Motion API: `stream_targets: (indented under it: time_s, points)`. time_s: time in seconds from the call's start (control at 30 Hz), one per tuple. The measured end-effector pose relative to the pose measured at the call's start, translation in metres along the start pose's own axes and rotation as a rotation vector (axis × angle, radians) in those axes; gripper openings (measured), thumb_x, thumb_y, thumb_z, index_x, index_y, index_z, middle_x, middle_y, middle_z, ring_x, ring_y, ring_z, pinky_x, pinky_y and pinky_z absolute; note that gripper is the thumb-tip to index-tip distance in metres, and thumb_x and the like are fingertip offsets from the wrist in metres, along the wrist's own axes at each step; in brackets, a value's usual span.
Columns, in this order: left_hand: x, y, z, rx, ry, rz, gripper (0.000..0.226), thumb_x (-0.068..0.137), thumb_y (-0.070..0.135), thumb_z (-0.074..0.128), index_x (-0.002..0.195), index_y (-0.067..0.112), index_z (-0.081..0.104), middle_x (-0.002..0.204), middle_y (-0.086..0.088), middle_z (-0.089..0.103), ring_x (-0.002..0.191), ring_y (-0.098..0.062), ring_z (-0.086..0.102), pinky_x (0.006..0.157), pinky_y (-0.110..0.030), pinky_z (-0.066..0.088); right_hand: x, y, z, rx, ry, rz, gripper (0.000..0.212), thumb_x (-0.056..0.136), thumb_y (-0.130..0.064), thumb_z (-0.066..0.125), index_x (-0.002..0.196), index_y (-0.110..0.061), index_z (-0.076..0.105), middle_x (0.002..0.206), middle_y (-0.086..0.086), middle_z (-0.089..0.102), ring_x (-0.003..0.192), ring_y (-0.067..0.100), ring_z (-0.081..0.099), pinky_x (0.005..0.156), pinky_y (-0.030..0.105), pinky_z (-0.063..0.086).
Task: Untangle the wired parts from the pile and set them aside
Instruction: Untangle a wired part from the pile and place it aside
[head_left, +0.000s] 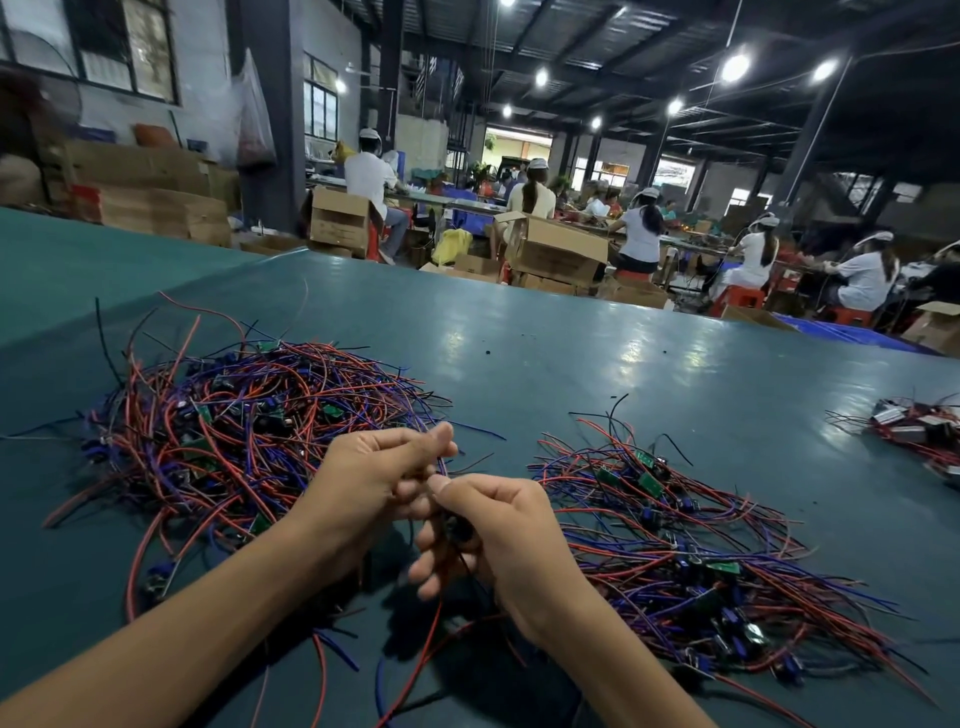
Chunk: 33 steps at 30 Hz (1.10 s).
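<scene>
Shows both grips raised just above the near edge of the bench (623, 364), midway between two heaps. Places the left grip (374, 478), thumb and fingers pinched together on thin wires leading back into the tangled pile (249, 431) toward the left side of the bench. Places the right grip (498, 530), fingers curled round a small dark wired part (458, 531), with red and black leads (440, 608) hanging below it toward the near edge. Locates the set-aside heap (701, 545) toward the right side, well apart from the pile, and a smaller bunch (914, 431) close to the right edge. Suggests, as a judgement, a part not yet free of the pile. Risks, on a hard pull apart, dragging a whole clump off the pile instead of one part. Risks, on a jerk, tearing thin leads from joints on green boards (649, 482) like those in the heap. Risks catching loose strands (335, 649) at the near edge with the hanging leads and carrying them into the set-aside heap, tangling it. Leaves unclear, through blur at the fingertips, the exact strand pinched; hence also risks tightening a wrong strand into a knot.
</scene>
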<state>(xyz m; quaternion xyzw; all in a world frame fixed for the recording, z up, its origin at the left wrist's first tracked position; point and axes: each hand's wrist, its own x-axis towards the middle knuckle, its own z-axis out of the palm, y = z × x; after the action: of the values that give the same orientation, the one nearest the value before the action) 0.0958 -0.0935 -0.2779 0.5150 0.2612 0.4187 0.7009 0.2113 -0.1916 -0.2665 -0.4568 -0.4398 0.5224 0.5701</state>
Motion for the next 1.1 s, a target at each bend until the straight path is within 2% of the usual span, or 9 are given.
stream_targets:
  time_s: [0.23,0.33,0.43,0.5,0.6,0.67,0.77,0.9,1.1]
  points:
    - [0.012,0.019,-0.021,-0.364,0.118,-0.105,0.029,0.080,0.029,0.073,0.088,0.002,0.065,0.059,0.005,0.042,0.035,0.000,0.032,0.033,-0.011,0.029,-0.009,-0.003,0.012,-0.047,-0.101,-0.068,0.027,0.100,-0.012,0.059,0.079,0.001,0.069,0.063,0.016,0.061,0.046,0.026,0.063,0.045,0.030,0.053]
    - [0.014,0.017,-0.021,-0.432,0.092,-0.182,0.039,0.086,0.046,0.068,0.099,0.009,0.069,0.061,0.005,0.048,0.040,-0.001,0.036,0.034,-0.015,0.031,-0.008,0.000,0.010,-0.003,-0.033,-0.086,0.027,0.099,-0.015,0.060,0.079,0.001,0.069,0.063,0.016,0.060,0.047,0.027,0.062,0.046,0.031,0.053]
    - [0.011,0.008,-0.021,-0.049,-0.009,-0.059,0.066,0.083,0.073,0.059,0.124,0.022,0.070,0.082,-0.004,0.067,0.057,-0.009,0.052,0.047,-0.023,0.043,-0.003,0.004,0.007,0.086,0.156,-0.230,0.030,0.097,-0.024,0.062,0.082,0.000,0.074,0.071,0.017,0.067,0.059,0.028,0.066,0.055,0.034,0.056]
    - [0.004,0.000,-0.011,0.143,-0.154,0.004,0.070,0.080,0.076,0.059,0.122,0.022,0.072,0.102,-0.013,0.073,0.069,-0.016,0.061,0.056,-0.027,0.048,0.001,0.003,0.003,0.046,0.295,-0.338,0.031,0.093,-0.032,0.063,0.088,-0.006,0.079,0.084,0.018,0.074,0.073,0.026,0.069,0.067,0.035,0.057]
    - [-0.008,-0.008,0.006,0.293,-0.337,0.075,0.053,0.089,0.066,0.060,0.116,0.022,0.075,0.110,-0.008,0.075,0.085,-0.021,0.071,0.068,-0.028,0.055,0.003,-0.001,-0.004,0.013,0.433,-0.368,0.028,0.091,-0.040,0.063,0.096,-0.020,0.081,0.100,0.020,0.070,0.082,0.021,0.068,0.070,0.030,0.056]
    - [-0.012,-0.009,0.010,0.346,-0.379,0.119,0.036,0.097,0.048,0.061,0.113,0.019,0.075,0.108,-0.005,0.076,0.089,-0.020,0.073,0.074,-0.028,0.058,0.004,-0.004,-0.010,0.000,0.497,-0.331,0.028,0.087,-0.046,0.064,0.097,-0.027,0.082,0.098,0.017,0.063,0.082,0.020,0.063,0.073,0.030,0.056]
    - [-0.016,-0.011,0.012,0.252,-0.372,0.080,0.025,0.099,0.030,0.063,0.113,0.014,0.076,0.104,-0.011,0.076,0.089,-0.019,0.072,0.076,-0.028,0.057,0.004,-0.008,-0.008,0.142,0.411,-0.181,0.032,0.087,-0.049,0.064,0.101,-0.026,0.081,0.098,0.029,0.062,0.084,0.038,0.059,0.086,0.058,0.056]
    - [-0.017,-0.014,0.016,0.105,-0.387,0.019,0.030,0.096,0.026,0.063,0.113,0.004,0.074,0.108,-0.021,0.073,0.094,-0.029,0.070,0.085,-0.037,0.058,0.004,-0.006,-0.006,0.215,0.297,-0.090,0.035,0.087,-0.051,0.062,0.105,-0.026,0.079,0.081,0.016,0.056,0.066,0.025,0.061,0.067,0.043,0.058]
    - [-0.016,-0.010,0.016,0.001,-0.285,0.025,0.020,0.085,0.027,0.067,0.092,0.011,0.077,0.076,-0.010,0.066,0.060,-0.017,0.064,0.056,-0.028,0.056,0.006,-0.004,-0.013,0.102,0.190,-0.104,0.039,0.081,-0.045,0.075,0.098,-0.010,0.077,0.083,0.016,0.069,0.068,0.029,0.067,0.061,0.038,0.060]
